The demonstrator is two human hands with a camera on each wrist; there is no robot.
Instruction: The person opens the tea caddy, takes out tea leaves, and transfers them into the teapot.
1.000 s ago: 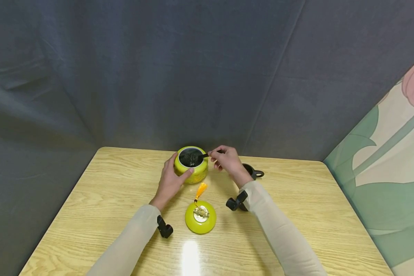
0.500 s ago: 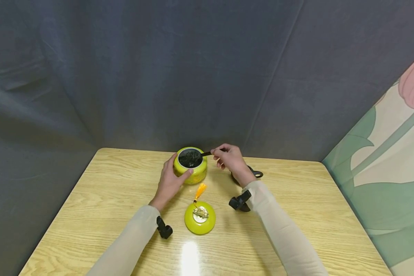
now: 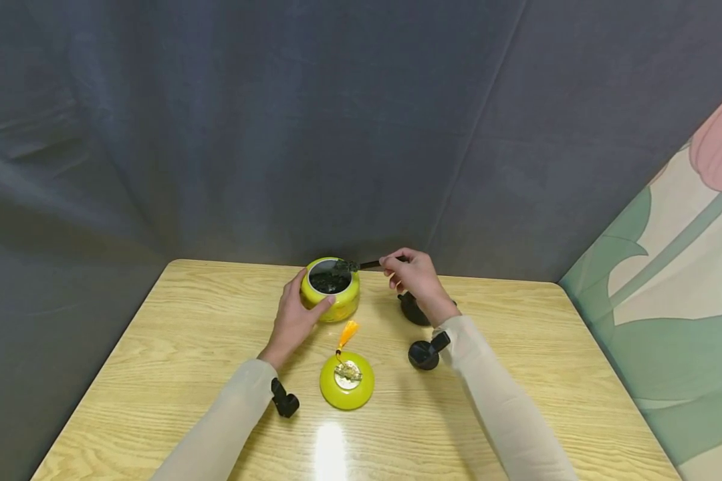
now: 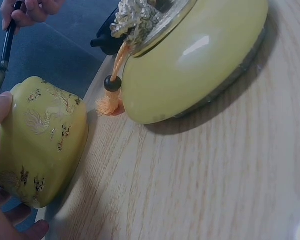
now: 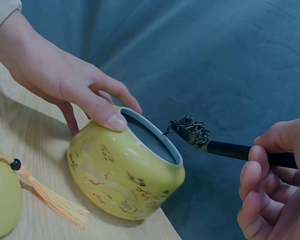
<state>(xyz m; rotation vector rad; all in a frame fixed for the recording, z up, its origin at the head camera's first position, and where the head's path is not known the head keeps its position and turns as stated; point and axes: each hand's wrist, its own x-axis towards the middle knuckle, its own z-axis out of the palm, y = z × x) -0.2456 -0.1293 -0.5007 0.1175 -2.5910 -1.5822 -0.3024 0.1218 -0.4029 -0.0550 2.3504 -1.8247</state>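
My left hand grips the yellow jar from its left side, thumb at the rim. The jar leans on the wooden table, its mouth turned up, with dark tea leaves showing inside. My right hand pinches the black handle of a tea scoop. Curled tea leaves lie heaped on the scoop's end, just over the jar's right rim. Nearer to me rests the jar's yellow lid, which has a gold-coloured knob and an orange tassel.
Partly hidden under my right wrist, a black teapot stands on the table. A small round black piece lies nearer to me. Behind the table's far edge hangs a dark curtain; a flowered cloth borders the right.
My right hand has drawn back to the right, lifting the scoop from inside the jar to its rim with tea leaves on it. The left hand keeps its grip on the jar.
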